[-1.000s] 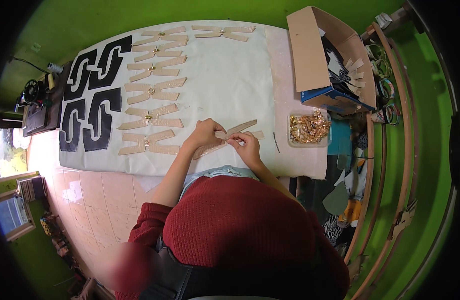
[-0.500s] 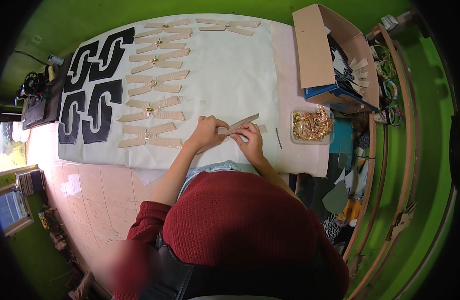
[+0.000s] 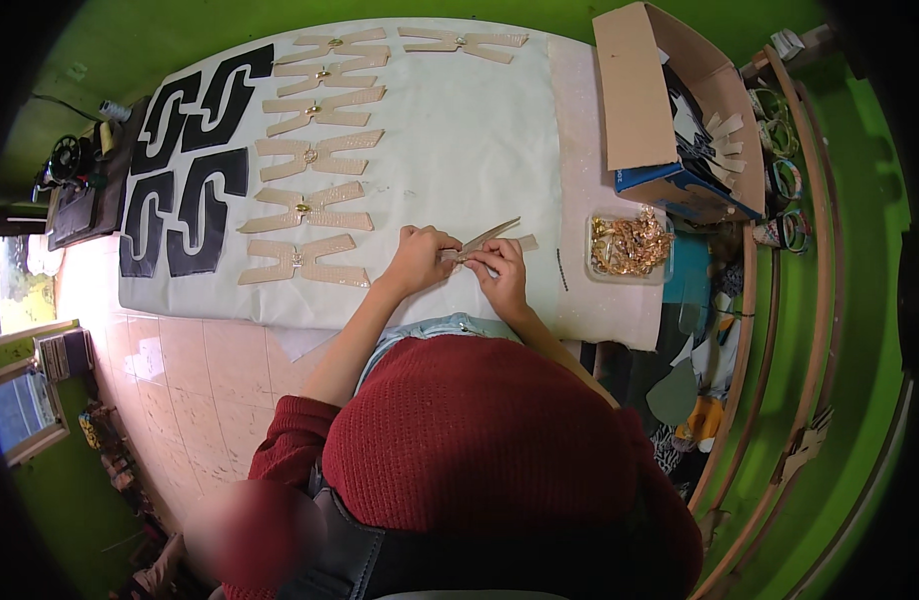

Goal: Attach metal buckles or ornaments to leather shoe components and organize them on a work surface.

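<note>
Near the front edge of the table, my left hand (image 3: pixel 418 262) and my right hand (image 3: pixel 502 278) meet with bent, pinching fingers around a beige strap (image 3: pixel 493 234). Its narrow ends stick out past my fingertips toward the upper right. My fingers cover its middle, so whether an ornament sits there cannot be seen. To the left of my hands lies a finished-looking X-shaped beige strap (image 3: pixel 325 264) with a small shiny ornament at its crossing. Several similar straps form a column beyond it, and another X-shaped strap (image 3: pixel 463 41) rests at the far edge.
Black curved cut pieces (image 3: pixel 206 215) lie at the table's left. On the right stand a clear tub of gold-coloured ornaments (image 3: pixel 630 247) and an open cardboard box (image 3: pixel 635 130) with scraps. A thin dark strip (image 3: pixel 563 270) lies near the tub. A sewing machine (image 3: pixel 70 160) is far left.
My hands stay together on the strap, with small finger shifts. Its protruding ends have turned slightly, and the part below my left hand no longer shows. The whole view has shifted a little.
</note>
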The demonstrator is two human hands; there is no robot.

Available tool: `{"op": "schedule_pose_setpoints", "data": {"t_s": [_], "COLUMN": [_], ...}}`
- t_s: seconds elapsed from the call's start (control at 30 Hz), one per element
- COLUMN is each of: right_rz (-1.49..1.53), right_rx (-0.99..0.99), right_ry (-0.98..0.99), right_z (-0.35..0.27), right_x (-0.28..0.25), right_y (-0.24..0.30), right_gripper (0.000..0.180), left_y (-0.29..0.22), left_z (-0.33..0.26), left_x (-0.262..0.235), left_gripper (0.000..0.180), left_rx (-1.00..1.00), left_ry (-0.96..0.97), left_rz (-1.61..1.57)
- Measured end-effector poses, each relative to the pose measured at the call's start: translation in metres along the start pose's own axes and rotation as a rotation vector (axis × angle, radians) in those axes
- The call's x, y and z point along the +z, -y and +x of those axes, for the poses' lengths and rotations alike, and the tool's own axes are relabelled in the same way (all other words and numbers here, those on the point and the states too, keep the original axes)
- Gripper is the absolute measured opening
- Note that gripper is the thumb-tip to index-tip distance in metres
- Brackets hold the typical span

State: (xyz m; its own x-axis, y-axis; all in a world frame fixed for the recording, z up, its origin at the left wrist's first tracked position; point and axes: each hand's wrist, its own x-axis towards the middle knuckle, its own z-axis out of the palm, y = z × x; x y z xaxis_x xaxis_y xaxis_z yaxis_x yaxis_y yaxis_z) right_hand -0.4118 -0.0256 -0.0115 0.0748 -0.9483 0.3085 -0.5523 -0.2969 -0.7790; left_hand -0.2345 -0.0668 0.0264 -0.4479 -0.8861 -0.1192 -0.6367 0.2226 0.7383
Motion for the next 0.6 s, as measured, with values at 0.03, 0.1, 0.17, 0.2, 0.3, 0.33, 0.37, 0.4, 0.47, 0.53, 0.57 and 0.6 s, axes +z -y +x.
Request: {"op": "schedule_pose_setpoints", "data": {"t_s": [0.03,0.1,0.17,0.2,0.3,0.33,0.37,0.4,0.47,0.53,0.57,0.6], "right_rz": [-0.008,-0.015,-0.052,-0.051,-0.05,-0.032,-0.014,-0.015,-0.056,-0.071,-0.084,-0.083], "right_rx": [0.007,0.013,0.013,0.013,0.007,0.011,0.016,0.011,-0.019,-0.024,-0.023,-0.024], "right_ry": [-0.026,-0.05,-0.055,-0.053,-0.045,-0.049,-0.053,-0.047,-0.042,-0.038,-0.04,-0.036], "right_z": [-0.002,-0.003,-0.002,-0.002,-0.001,-0.001,-0.002,-0.001,-0.001,-0.002,-0.002,-0.002], "right_x": [0.001,0.003,0.003,0.003,0.005,0.006,0.007,0.006,0.007,0.007,0.006,0.007], "right_y": [0.0,0.0,0.001,0.001,-0.001,-0.003,-0.004,-0.005,-0.006,-0.007,-0.007,-0.007], "right_gripper": [0.016,0.016,0.014,0.014,0.013,0.013,0.013,0.013,0.013,0.013,0.013,0.013], "left_y": [-0.001,-0.003,-0.006,-0.005,-0.002,-0.002,-0.002,0.0,0.007,0.009,0.01,0.011], "left_z": [0.001,0.001,0.001,0.0,-0.001,-0.002,-0.002,-0.003,-0.005,-0.005,-0.004,-0.005], "left_x": [-0.001,-0.002,-0.004,-0.003,0.001,0.002,0.003,0.006,0.012,0.015,0.016,0.016], "left_gripper": [0.026,0.026,0.028,0.028,0.024,0.024,0.025,0.025,0.023,0.022,0.022,0.022], "left_rx": [0.0,-0.002,-0.019,-0.021,-0.025,0.01,0.044,0.041,0.127,0.149,0.173,0.17], "left_ry": [0.019,0.037,0.05,0.049,0.045,0.017,-0.011,-0.017,-0.082,-0.099,-0.11,-0.112], "left_rz": [0.026,0.049,0.04,0.039,0.017,0.039,0.06,0.057,0.087,0.087,0.09,0.09]}}
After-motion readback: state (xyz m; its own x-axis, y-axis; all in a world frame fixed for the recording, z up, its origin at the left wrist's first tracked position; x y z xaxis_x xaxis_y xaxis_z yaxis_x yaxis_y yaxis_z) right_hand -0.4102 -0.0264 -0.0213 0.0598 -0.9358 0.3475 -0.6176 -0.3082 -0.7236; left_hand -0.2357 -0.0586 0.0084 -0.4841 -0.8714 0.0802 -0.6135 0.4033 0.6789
